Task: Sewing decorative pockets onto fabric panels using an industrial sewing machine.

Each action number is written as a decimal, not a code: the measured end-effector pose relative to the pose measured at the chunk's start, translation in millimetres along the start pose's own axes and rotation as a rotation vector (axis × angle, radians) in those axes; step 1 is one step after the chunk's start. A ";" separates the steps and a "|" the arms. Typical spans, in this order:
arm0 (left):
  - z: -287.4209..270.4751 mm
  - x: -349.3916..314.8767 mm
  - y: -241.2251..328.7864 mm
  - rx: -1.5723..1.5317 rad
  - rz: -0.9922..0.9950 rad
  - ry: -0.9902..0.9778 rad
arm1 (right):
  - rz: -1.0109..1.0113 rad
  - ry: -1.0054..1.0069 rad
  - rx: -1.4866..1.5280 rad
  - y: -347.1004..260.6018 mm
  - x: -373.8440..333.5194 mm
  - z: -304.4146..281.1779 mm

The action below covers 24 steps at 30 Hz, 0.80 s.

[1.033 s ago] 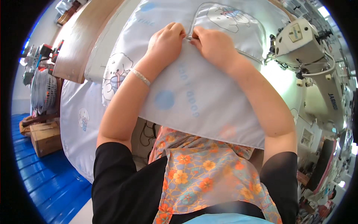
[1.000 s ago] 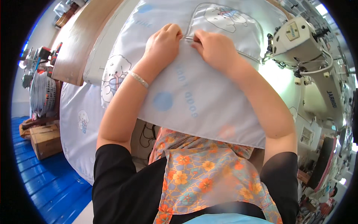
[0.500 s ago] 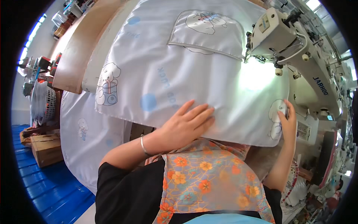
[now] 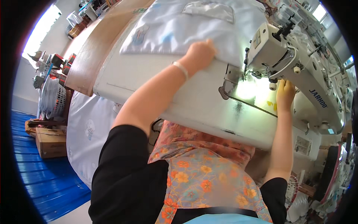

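Observation:
A shiny white fabric panel [image 4: 164, 37] with printed cartoon puppies and a sewn pocket [image 4: 212, 10] lies over the far part of the sewing table. Its near edge crosses under my left hand [image 4: 201, 54], which is closed in a fist on that edge. To the right stands the white sewing machine [image 4: 268, 46], its lamp lighting the bed around the presser foot. My right hand [image 4: 286, 95] reaches under the machine's arm, right of the needle. Its fingers point away and their tips are partly hidden, so I cannot see whether they hold anything.
The pale tabletop [image 4: 179, 100] shows between me and the fabric. More white printed cloth [image 4: 85, 127] hangs at the left over a blue floor [image 4: 48, 183]. A wooden box [image 4: 52, 142] and a white basket [image 4: 56, 100] stand farther left. A brown board [image 4: 93, 56] borders the table.
The fabric has moved away from me, uncovering the tabletop and machine bed. My left hand has gone from flat to closed and moved farther away; my right hand has moved forward under the machine arm.

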<state>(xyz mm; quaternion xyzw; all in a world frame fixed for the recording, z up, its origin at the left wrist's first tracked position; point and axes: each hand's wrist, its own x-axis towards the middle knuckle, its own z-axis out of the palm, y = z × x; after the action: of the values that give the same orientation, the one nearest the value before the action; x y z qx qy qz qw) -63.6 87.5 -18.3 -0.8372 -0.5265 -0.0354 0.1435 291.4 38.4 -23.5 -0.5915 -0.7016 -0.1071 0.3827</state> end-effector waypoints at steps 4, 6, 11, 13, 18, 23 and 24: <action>26.5 59.9 -39.0 -0.144 -0.254 0.025 | 0.010 -0.067 0.044 4.9 -5.0 1.7; 65.1 61.5 -37.5 -0.165 -0.431 0.505 | 0.033 -0.140 0.127 2.2 -4.3 7.2; -7.7 -46.8 25.2 -0.206 0.057 -0.068 | 0.164 -0.277 0.098 18.7 0.1 -1.0; -32.7 -133.9 46.5 -0.537 0.206 0.166 | 0.207 -0.387 0.064 37.4 3.7 -0.4; -3.2 -316.0 46.9 -0.643 0.137 0.220 | 0.188 -0.309 0.341 -2.9 -41.8 -47.3; 131.8 -485.5 -22.4 0.014 -0.895 -0.117 | 0.112 -0.358 0.243 -38.3 -104.8 -58.1; 145.4 -506.8 -33.3 0.113 -0.942 -0.208 | 0.144 -0.397 0.208 -45.0 -103.2 -56.7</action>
<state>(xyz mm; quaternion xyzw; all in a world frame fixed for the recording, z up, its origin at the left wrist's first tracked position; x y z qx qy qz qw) -331.2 -300.3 -257.3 -0.4979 -0.8609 0.0159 0.1036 274.4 -85.5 -39.5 -0.6070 -0.7262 0.1116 0.3028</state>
